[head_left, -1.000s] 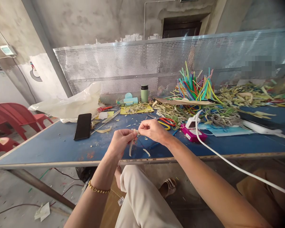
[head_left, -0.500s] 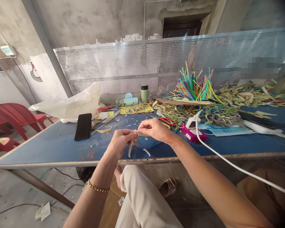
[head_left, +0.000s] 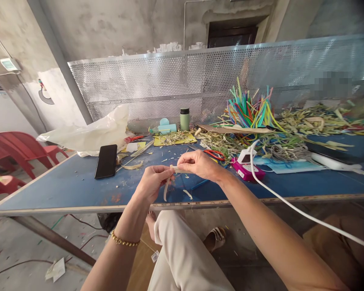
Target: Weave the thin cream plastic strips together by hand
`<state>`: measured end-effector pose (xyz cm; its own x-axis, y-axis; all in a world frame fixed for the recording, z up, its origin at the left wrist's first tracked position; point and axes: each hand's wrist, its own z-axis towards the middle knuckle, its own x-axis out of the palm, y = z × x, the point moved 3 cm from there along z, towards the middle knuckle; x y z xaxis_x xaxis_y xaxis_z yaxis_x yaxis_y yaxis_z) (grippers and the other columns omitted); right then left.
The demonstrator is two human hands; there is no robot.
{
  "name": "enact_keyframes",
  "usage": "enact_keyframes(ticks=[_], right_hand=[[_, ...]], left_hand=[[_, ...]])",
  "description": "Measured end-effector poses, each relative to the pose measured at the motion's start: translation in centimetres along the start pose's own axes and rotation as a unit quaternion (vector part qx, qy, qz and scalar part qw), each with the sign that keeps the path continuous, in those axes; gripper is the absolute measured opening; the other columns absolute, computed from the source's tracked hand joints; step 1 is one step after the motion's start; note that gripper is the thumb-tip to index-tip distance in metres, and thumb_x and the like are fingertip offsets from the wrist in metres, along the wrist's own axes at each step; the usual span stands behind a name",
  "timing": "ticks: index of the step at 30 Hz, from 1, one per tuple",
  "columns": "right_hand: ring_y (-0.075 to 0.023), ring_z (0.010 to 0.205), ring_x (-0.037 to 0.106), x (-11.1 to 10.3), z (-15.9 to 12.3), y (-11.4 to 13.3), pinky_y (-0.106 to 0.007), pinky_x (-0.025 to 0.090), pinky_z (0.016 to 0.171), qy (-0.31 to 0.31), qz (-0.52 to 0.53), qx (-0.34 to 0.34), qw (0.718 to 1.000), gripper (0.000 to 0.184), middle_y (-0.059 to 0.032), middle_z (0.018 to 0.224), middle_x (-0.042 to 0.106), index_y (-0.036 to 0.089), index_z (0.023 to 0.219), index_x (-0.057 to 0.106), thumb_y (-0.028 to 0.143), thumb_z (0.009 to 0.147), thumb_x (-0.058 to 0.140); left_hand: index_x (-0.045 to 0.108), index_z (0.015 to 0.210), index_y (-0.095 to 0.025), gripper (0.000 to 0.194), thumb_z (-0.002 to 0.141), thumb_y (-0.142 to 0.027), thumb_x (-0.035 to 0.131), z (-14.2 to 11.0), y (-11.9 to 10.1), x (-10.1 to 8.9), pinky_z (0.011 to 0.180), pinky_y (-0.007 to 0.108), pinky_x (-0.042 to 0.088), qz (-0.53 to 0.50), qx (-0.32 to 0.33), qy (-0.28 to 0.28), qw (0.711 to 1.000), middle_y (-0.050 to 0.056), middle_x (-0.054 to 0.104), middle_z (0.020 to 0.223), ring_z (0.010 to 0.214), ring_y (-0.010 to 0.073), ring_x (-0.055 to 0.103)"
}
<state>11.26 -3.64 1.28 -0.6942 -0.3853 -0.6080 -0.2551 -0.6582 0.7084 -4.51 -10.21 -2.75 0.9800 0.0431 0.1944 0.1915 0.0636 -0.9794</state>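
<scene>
Nr desk's (head_left: 69, 195) front edge, pale strip (head_left: 179, 171) is pinched by L hand (head_left: 153, 180) & R hand (head_left: 204, 165), thumbs to fingers; black phone (head_left: 106, 161) is seen twd L edge.

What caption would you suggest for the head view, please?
Left hand and right hand hold a pale strip over a blue table.

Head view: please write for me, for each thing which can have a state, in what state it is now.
Strip: stretched between both hands
Left hand: closed in a pinch
Right hand: closed in a pinch
Phone: face up, screen dark
Green bottle: upright, black lid on
Bag: crumpled
Coloured stems: bunched, fanning upward
Cable: curved
</scene>
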Motion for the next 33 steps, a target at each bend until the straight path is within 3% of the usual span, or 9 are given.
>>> enact_keyframes(ticks=[9,23,28,33], right_hand=[[-0.0097,0.057,0.041,-0.1,0.0,0.1,-0.023,0.031,0.054,-0.008,-0.013,0.005,1.0,0.021,0.0013,0.06,0.052,0.013,0.071,0.067,0.031,0.08,0.061],[-0.0091,0.056,0.043,0.0,-0.1,0.4,-0.022,0.033,0.052,-0.005,0.015,0.015,1.0,0.03,0.0011,0.059,0.055,0.012,0.07,0.067,0.041,0.078,0.07],[-0.0088,0.05,0.044,0.7,0.0,0.1,-0.022,0.036,0.047,0.019,0.067,0.033,0.997,0.039,0.0035,0.057,0.052,0.014,0.08,0.063,0.053,0.078,0.07],[-0.0089,0.051,0.049,1.1,0.5,0.0,-0.022,0.039,0.049,0.049,0.072,0.006,0.996,0.029,0.0031,0.063,0.057,0.016,0.088,0.062,0.044,0.084,0.067]], left_hand=[[0.072,0.063,-0.009,0.031,0.059,-0.036,0.086,0.0,0.0,0.2,0.051,0.023,0.035,-0.003,0.007,0.005,1.0,0.005,0.064,0.059,0.049,0.0079,0.05],[0.07,0.059,-0.011,0.029,0.06,-0.036,0.084,0.2,-0.4,0.6,0.051,0.023,0.034,0.035,0.014,0.017,0.999,0.004,0.063,0.058,0.05,0.0083,0.048],[0.071,0.06,-0.01,0.029,0.058,-0.035,0.084,0.1,-0.4,0.7,0.048,0.023,0.035,0.034,0.011,0.017,0.999,0.004,0.062,0.056,0.049,0.0086,0.047],[0.071,0.059,-0.01,0.026,0.058,-0.032,0.083,0.2,-0.5,0.8,0.048,0.023,0.038,0.051,0.002,0.013,0.999,0.004,0.062,0.056,0.048,0.0086,0.048]])
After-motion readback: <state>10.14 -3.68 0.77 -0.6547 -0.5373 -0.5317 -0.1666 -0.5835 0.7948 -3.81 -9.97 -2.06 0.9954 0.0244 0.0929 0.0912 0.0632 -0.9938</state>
